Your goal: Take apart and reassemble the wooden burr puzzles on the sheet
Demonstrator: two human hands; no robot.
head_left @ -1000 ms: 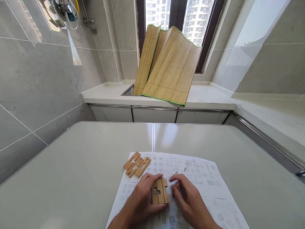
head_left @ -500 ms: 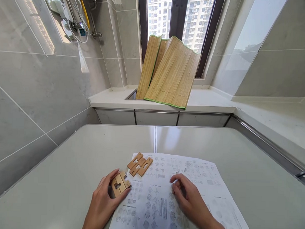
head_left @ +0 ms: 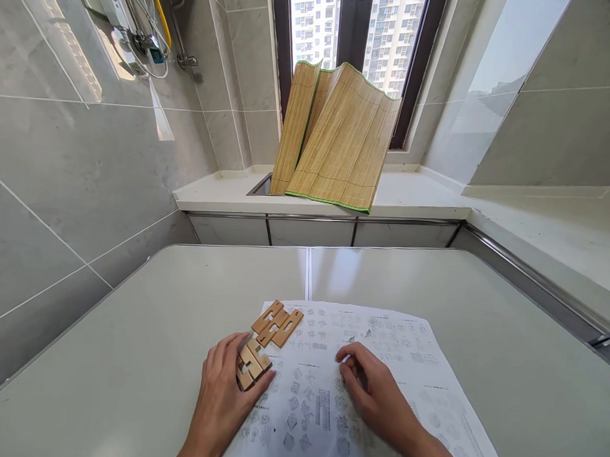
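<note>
Three flat wooden pieces (head_left: 280,319), one wooden cluster (head_left: 254,369), one printed sheet (head_left: 324,372), one bamboo mat (head_left: 343,140)

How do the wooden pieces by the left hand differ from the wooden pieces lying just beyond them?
The near pieces sit between the thumb and fingers of the left hand; the far pieces lie with no hand on them.
The near pieces look paler, the far pieces more orange-brown.
The far pieces show dark marks like numerals; none is plain on the near pieces.
Both groups are wooden, with cut-outs.
</note>
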